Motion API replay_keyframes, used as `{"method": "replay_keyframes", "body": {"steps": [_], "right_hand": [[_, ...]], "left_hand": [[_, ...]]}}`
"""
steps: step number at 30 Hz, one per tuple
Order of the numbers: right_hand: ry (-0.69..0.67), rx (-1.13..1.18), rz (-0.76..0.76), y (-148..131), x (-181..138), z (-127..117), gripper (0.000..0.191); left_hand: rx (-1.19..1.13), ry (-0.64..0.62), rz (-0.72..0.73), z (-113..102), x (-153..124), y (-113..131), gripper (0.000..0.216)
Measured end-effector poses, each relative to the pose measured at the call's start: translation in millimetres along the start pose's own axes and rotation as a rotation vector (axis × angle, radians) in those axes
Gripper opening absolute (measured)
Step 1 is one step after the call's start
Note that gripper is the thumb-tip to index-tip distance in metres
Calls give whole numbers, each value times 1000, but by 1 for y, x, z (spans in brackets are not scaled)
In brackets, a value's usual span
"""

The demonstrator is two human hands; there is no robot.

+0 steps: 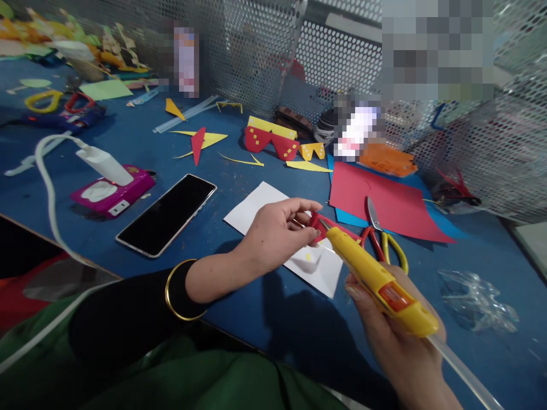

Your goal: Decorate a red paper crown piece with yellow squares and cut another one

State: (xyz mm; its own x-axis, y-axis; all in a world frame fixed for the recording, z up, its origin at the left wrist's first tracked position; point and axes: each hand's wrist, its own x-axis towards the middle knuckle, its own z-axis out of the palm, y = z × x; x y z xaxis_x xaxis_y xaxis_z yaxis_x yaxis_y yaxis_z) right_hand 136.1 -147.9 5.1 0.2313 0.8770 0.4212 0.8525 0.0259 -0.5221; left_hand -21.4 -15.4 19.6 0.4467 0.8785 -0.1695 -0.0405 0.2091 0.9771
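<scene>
Head view: across the blue table [235, 313], a red sheet [401, 205] lies partly beneath scissors [375, 222], right of a white sheet [252, 208]. The right hand [393, 336] grasps a yellow glue gun [367, 267]; the left hand [273, 233] pinches a red paper piece [315, 220] above the white sheet, beside the nozzle, contact unclear. Left of them lies a dark-screened phone [166, 216], then a magenta socket block [143, 183] whose small white label [119, 207] carries markings too tiny to read.
</scene>
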Motion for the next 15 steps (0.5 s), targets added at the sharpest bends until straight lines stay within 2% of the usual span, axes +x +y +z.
{"method": "replay_keyframes", "body": {"steps": [7, 15], "right_hand": [[26, -27, -42, 3, 0, 0, 26], [-1, -107, -210, 18, 3, -3, 22]], "left_hand": [[36, -7, 26, -2, 0, -2, 42], [41, -18, 28, -2, 0, -1, 42]]}}
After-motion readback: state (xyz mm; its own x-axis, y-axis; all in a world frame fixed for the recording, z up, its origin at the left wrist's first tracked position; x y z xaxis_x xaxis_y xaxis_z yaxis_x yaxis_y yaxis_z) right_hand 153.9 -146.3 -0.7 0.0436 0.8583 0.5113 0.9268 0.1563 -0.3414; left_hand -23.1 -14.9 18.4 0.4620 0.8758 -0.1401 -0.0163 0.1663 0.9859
